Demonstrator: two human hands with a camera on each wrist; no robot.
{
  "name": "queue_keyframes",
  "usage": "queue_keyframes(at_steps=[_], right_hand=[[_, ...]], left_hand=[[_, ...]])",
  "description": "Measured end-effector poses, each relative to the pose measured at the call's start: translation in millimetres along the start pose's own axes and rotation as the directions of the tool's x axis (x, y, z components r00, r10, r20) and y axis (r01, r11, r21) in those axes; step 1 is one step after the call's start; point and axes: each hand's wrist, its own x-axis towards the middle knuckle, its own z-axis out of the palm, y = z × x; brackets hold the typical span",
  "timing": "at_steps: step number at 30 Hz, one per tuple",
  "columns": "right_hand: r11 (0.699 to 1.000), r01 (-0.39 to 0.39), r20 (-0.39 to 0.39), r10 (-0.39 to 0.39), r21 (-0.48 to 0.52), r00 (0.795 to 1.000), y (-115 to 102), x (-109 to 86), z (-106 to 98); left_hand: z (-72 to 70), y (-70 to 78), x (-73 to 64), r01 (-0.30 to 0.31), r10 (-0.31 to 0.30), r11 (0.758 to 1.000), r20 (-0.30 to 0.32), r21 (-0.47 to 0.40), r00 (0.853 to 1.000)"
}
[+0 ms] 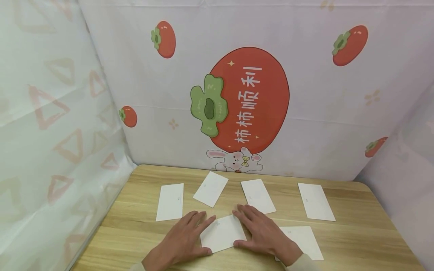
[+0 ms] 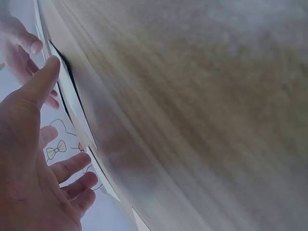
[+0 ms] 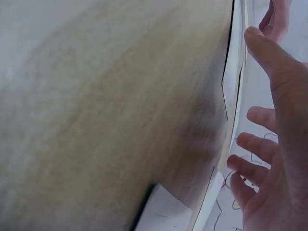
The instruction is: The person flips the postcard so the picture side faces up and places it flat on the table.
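White cloth (image 1: 40,113) with faint pink and beige triangles, hung down the left side of a wood-grain worktop (image 1: 115,226). At far left on the wood, a white leftmost card (image 1: 170,202) with a small printed mark. Nearer, also at left, a left hand (image 1: 183,239), fingers loosely spread, wide from the thumb: thumb at the near left corner of the middle card (image 1: 222,234), index fingertip by its far edge. Beyond, a slanted card (image 1: 210,189), apart from the fingers. At near centre, the middle card itself, framed between two hands, white face up; whether flat on the wood or slightly raised, impossible to tell. Behind, on a pale backdrop (image 1: 305,131), a cartoon rabbit (image 1: 234,162) beneath a large red fruit print (image 1: 268,98) with white lettering. Right of centre at the far side, a fourth white card, the tilted card (image 1: 260,197), just beyond a right hand (image 1: 262,231); fingers of that hand also spread and relaxed, index by the middle card's far right corner, thumb at its near edge. Farther right, a near-right card (image 1: 305,241), partly hidden by the right wrist, and beyond it the rightmost card (image 1: 317,203).
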Motion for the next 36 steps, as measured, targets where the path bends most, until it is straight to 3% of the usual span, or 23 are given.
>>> queue_keyframes(at_steps=[15, 26, 36], right_hand=[[0.999, 0.031, 0.093, -0.029, -0.018, 0.995, 1.3, -0.9, 2.9], [0.997, 0.048, 0.083, -0.043, -0.055, 0.996, -1.0, -1.1, 0.8], [0.995, 0.071, 0.063, -0.066, -0.070, 0.996, -0.2, -4.7, 0.5]], left_hand=[[3.7, 1.8, -10.8, -0.031, 0.031, 1.000, -0.005, -0.003, 0.999], [0.6, 5.6, -12.7, -0.031, 0.030, 0.999, 0.036, 0.017, 0.999], [-0.6, 2.6, -13.9, -0.071, 0.072, 0.997, -0.042, 0.011, 0.997]])
